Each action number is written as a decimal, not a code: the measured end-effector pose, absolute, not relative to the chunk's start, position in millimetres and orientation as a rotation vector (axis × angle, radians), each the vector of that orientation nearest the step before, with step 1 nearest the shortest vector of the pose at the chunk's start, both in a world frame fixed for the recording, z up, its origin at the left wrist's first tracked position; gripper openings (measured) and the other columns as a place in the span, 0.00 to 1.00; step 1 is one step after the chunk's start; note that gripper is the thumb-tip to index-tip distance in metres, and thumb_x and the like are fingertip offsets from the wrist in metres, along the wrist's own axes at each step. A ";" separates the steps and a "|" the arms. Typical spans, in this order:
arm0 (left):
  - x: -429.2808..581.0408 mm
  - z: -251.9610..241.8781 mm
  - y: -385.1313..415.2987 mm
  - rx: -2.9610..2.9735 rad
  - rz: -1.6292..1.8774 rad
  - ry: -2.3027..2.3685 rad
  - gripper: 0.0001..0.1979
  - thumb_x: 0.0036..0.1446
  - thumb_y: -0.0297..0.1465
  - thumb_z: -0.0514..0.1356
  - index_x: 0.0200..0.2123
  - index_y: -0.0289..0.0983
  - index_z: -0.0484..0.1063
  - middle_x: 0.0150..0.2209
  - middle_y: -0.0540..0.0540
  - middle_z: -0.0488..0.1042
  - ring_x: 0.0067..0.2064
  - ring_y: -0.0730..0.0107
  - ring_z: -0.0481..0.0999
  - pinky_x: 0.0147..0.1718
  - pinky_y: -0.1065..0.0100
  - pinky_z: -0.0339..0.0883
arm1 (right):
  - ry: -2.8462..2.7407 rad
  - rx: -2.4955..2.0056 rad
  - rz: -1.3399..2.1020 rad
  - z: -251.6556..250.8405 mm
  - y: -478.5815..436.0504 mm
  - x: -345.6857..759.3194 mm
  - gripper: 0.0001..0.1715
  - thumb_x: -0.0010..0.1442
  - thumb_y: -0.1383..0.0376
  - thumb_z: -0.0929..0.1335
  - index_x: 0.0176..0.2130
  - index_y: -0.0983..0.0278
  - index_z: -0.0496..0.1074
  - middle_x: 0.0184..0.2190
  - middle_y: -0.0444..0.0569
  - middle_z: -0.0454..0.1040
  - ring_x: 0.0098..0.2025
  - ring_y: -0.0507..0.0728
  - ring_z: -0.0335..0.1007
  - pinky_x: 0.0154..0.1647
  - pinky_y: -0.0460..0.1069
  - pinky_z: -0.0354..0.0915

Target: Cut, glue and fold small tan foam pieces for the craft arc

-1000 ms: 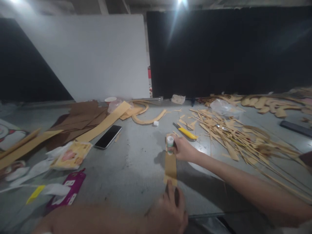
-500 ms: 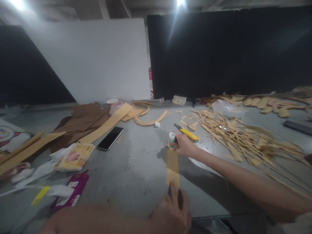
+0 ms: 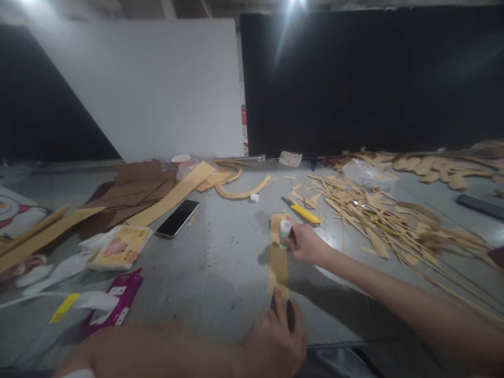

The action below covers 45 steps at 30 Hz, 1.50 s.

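A tan strip (image 3: 279, 268), like leather or card, lies lengthwise in front of me on the grey table. My right hand (image 3: 307, 242) is closed round a small glue stick (image 3: 285, 231) with a white top and a greenish label. The stick stands upright at the strip's right edge, near its far end. My left hand (image 3: 275, 336) holds down the strip's near end, the index finger pressed on it and the other fingers curled. Dark patches show between those fingers; I cannot tell if they are shadow. A small white cap (image 3: 254, 198) rests beyond the strip.
A yellow utility knife (image 3: 303, 212) lies beyond my right hand, beside a heap of thin tan offcuts (image 3: 378, 226). Leftward are a phone (image 3: 178, 218), a tissue pack (image 3: 119, 248), a purple wipes pack (image 3: 122, 299) and brown sheets (image 3: 134, 186). Upright panels (image 3: 366, 79) stand behind.
My right hand has drawn the glue stick slightly towards me and to the right, uncovering the strip's far end. My left hand keeps its place on the near end.
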<state>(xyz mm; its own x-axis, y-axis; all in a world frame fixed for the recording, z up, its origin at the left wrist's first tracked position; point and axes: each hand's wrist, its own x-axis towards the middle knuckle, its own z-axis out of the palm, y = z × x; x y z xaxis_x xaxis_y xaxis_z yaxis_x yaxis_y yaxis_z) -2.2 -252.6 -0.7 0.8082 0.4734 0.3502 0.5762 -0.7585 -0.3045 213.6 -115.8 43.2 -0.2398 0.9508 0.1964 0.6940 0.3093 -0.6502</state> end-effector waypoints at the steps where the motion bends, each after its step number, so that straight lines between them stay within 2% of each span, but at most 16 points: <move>1: -2.3 -1.3 -252.7 -2.595 -0.339 -0.785 0.28 0.65 0.43 0.61 0.57 0.25 0.76 0.51 0.14 0.80 0.25 0.56 0.81 0.23 0.64 0.70 | -2.003 -1.461 0.558 42.9 -104.8 215.7 0.12 0.57 0.69 0.69 0.39 0.58 0.62 0.26 0.42 0.70 0.27 0.56 0.67 0.31 0.48 0.55; 7: -1.9 0.0 -252.4 -2.588 -0.352 -0.776 0.27 0.66 0.43 0.60 0.56 0.25 0.76 0.50 0.16 0.81 0.23 0.58 0.79 0.21 0.64 0.68 | -1.964 -1.500 0.474 45.6 -81.2 221.7 0.12 0.58 0.69 0.68 0.36 0.58 0.59 0.25 0.40 0.66 0.27 0.55 0.65 0.30 0.47 0.52; 13: 0.3 0.0 -255.0 -2.594 -0.334 -0.819 0.28 0.66 0.44 0.62 0.57 0.25 0.75 0.51 0.14 0.80 0.26 0.57 0.81 0.23 0.64 0.69 | -2.027 -1.401 0.663 44.1 -131.8 212.4 0.11 0.59 0.69 0.69 0.38 0.58 0.62 0.26 0.42 0.71 0.27 0.56 0.69 0.31 0.47 0.58; 18: -0.3 0.2 -256.4 -2.629 -0.348 -0.852 0.27 0.67 0.45 0.63 0.56 0.27 0.75 0.49 0.19 0.82 0.26 0.59 0.80 0.24 0.65 0.68 | -2.024 -1.348 0.807 50.1 -178.5 200.3 0.14 0.58 0.72 0.68 0.41 0.58 0.63 0.31 0.44 0.75 0.32 0.57 0.72 0.34 0.47 0.61; 24: -1.3 -0.3 -256.0 -2.626 -0.368 -0.829 0.29 0.64 0.48 0.66 0.53 0.27 0.76 0.41 0.27 0.84 0.25 0.60 0.77 0.23 0.65 0.65 | -2.053 -1.370 0.949 60.2 -200.9 192.7 0.12 0.60 0.70 0.67 0.44 0.58 0.64 0.32 0.45 0.76 0.31 0.56 0.72 0.33 0.48 0.62; 29: -1.9 1.0 -256.0 -2.596 -0.379 -0.828 0.28 0.67 0.47 0.62 0.56 0.26 0.75 0.48 0.19 0.82 0.25 0.61 0.78 0.24 0.65 0.65 | -1.985 -1.407 0.797 47.2 -168.3 194.3 0.12 0.60 0.70 0.68 0.42 0.58 0.63 0.30 0.45 0.74 0.31 0.56 0.73 0.32 0.47 0.60; 32: -2.5 1.0 -254.5 -2.587 -0.370 -0.782 0.29 0.68 0.46 0.61 0.57 0.25 0.75 0.50 0.15 0.80 0.25 0.60 0.78 0.24 0.64 0.66 | -1.954 -1.438 0.614 38.5 -129.5 203.2 0.11 0.60 0.69 0.69 0.39 0.58 0.62 0.26 0.43 0.72 0.27 0.55 0.68 0.30 0.47 0.56; 38: -1.2 -0.8 -252.3 -2.578 -0.378 -0.763 0.28 0.65 0.44 0.62 0.56 0.25 0.76 0.49 0.16 0.81 0.22 0.61 0.77 0.20 0.65 0.65 | -1.910 -1.593 0.355 35.1 -66.5 226.1 0.08 0.60 0.69 0.68 0.37 0.59 0.62 0.26 0.45 0.72 0.29 0.57 0.70 0.31 0.47 0.54; 45: -1.9 -2.1 -250.7 -2.552 -0.430 -0.753 0.29 0.63 0.46 0.63 0.54 0.25 0.78 0.49 0.14 0.81 0.22 0.58 0.79 0.20 0.64 0.67 | -1.882 -1.659 0.274 35.6 -41.2 231.7 0.08 0.60 0.70 0.69 0.38 0.61 0.66 0.29 0.47 0.76 0.33 0.59 0.73 0.32 0.47 0.54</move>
